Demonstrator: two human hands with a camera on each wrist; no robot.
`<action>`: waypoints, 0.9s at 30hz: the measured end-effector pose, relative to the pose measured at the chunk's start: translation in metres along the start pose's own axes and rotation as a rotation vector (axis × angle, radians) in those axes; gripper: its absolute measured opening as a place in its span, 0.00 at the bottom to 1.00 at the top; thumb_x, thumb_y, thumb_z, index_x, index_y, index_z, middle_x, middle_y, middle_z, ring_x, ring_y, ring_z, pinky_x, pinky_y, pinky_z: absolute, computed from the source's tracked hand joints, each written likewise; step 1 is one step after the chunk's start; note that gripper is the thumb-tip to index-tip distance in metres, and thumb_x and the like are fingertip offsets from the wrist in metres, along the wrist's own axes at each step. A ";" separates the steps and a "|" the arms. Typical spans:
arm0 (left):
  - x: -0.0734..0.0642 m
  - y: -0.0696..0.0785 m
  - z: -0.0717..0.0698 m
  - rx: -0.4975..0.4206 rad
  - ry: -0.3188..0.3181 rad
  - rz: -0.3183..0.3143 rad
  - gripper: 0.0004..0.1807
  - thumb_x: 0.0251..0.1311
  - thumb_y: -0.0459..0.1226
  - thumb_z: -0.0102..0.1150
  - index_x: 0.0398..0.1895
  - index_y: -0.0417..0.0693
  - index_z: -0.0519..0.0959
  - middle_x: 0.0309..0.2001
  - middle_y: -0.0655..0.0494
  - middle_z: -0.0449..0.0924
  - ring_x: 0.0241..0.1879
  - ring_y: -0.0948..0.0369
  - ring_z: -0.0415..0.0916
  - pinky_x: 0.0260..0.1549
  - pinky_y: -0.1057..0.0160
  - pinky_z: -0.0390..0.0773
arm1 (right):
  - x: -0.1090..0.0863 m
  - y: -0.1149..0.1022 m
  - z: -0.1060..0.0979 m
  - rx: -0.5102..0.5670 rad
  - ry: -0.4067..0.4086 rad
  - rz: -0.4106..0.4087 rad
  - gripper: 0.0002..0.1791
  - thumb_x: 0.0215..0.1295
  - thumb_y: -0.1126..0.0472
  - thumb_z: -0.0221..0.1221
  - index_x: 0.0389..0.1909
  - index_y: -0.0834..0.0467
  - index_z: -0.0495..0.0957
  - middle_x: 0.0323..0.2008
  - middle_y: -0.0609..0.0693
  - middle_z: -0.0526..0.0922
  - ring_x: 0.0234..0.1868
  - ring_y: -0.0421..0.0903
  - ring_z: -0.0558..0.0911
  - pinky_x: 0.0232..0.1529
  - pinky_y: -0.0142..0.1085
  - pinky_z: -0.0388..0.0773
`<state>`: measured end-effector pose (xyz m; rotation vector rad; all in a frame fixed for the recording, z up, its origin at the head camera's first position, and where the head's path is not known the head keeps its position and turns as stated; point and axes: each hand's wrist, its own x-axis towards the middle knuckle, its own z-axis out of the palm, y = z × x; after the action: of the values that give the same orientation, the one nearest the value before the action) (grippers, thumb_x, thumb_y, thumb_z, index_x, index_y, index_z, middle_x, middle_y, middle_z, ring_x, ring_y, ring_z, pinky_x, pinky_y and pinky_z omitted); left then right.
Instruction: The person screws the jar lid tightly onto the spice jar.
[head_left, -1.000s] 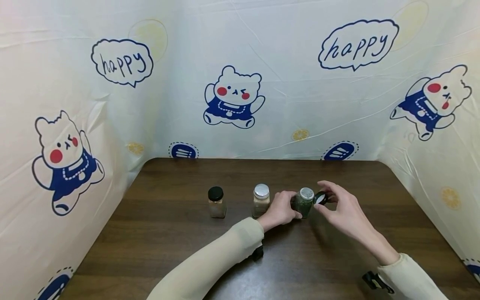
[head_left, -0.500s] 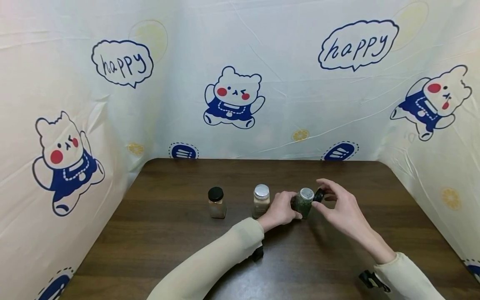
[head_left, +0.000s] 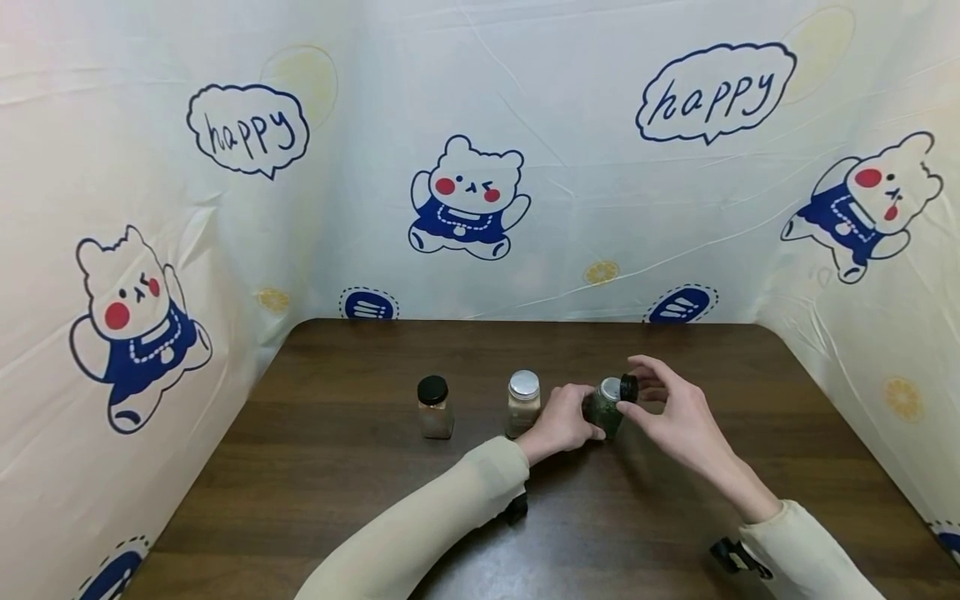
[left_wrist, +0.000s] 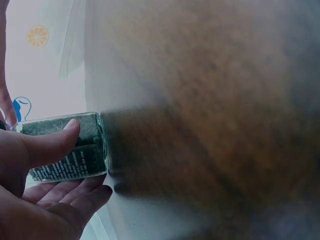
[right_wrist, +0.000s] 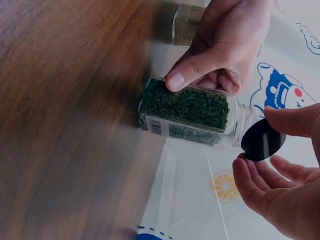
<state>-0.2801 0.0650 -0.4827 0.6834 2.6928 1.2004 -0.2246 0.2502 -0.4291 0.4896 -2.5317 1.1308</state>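
Note:
My left hand grips a square glass spice jar of dried green herbs, thumb on one side and fingers round the other. The jar stands on the table, its silver top facing up. Between thumb and fingers, my right hand pinches a black lid. That lid is tilted at the right edge of the jar's mouth, overlapping it in the head and right wrist views. Printed text shows on the jar's side in the left wrist view.
Left of the hands stand a silver-topped jar of pale contents and a black-lidded jar. All sit on a brown wooden table. A printed cloth hangs round the back and sides.
My right hand has moved slightly left, bringing the black lid from beside the jar to its mouth and turning its pale inner face out of sight. The left hand has kept its grip.

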 end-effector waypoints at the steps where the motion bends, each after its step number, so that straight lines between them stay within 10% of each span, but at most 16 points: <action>1: 0.000 0.000 0.000 0.001 -0.001 0.001 0.26 0.50 0.31 0.84 0.54 0.42 0.85 0.43 0.55 0.88 0.43 0.64 0.84 0.44 0.69 0.80 | 0.000 0.000 0.000 0.001 0.000 0.001 0.32 0.61 0.70 0.75 0.66 0.60 0.75 0.48 0.56 0.85 0.43 0.50 0.87 0.48 0.50 0.84; 27: -0.001 0.000 -0.001 -0.017 -0.008 -0.004 0.27 0.51 0.31 0.83 0.56 0.42 0.85 0.45 0.55 0.88 0.43 0.64 0.83 0.43 0.69 0.80 | 0.006 0.002 0.008 -0.057 -0.024 0.031 0.21 0.64 0.64 0.74 0.58 0.59 0.85 0.52 0.56 0.86 0.44 0.52 0.86 0.44 0.48 0.84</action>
<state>-0.2794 0.0643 -0.4821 0.6793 2.6728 1.2164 -0.2324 0.2447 -0.4326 0.4535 -2.5929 1.0668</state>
